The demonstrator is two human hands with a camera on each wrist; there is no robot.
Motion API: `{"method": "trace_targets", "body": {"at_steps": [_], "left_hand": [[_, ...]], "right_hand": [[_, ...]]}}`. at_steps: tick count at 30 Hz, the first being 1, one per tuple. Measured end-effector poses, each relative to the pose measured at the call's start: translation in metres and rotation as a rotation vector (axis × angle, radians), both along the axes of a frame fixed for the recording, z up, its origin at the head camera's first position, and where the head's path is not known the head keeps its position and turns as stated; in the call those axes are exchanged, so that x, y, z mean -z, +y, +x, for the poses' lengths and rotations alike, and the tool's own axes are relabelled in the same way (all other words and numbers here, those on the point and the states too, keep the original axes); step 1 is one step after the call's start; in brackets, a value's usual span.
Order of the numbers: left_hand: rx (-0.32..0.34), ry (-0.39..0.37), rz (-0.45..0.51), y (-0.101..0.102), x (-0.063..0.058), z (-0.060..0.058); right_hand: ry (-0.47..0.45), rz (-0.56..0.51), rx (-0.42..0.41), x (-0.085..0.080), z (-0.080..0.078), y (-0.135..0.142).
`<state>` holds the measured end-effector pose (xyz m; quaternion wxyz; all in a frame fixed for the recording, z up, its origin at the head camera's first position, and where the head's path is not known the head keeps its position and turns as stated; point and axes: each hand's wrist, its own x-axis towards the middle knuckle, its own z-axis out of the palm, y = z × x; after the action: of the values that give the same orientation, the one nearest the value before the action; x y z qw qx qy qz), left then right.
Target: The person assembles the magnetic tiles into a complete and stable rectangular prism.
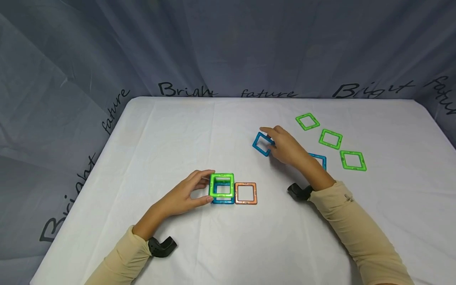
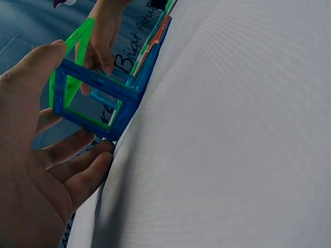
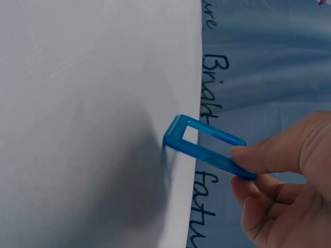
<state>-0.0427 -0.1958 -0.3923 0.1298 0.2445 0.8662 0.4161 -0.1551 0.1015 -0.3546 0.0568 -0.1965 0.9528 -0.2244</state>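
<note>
Head view: the right hand pinches a blue tile far-right of the cube, whose left side the parted left hand grips; best brace lightly, leaving edges free.

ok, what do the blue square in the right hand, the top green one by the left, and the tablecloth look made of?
Blue square: likely smooth moulded plastic, semi-gloss; even colour, soft sheen.
Green square: probably similar plastic; bright colour, small glints.
Tablecloth: apparently matte fabric, creased; fibre unclear.
</note>
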Motion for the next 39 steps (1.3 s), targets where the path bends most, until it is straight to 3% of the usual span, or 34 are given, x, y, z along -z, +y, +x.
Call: {"method": "trace_targets", "body": {"at_steps": [11, 29, 39], "left_hand": [[0.0, 0.002, -0.005, 0.0, 0.0, 0.0], [0.003, 0.01, -0.009, 0.0, -0.001, -0.001], [-0.002, 0.008, -0.018, -0.001, 0.0, -0.001]], "right_hand": [[0.024, -0.043, -0.089, -0.017, 0.017, 0.001], [0.061, -0.027, -0.282, -0.051, 0.058, -0.003], [0.088, -0.026, -0.379, -0.061, 0.075, -0.006]]}}
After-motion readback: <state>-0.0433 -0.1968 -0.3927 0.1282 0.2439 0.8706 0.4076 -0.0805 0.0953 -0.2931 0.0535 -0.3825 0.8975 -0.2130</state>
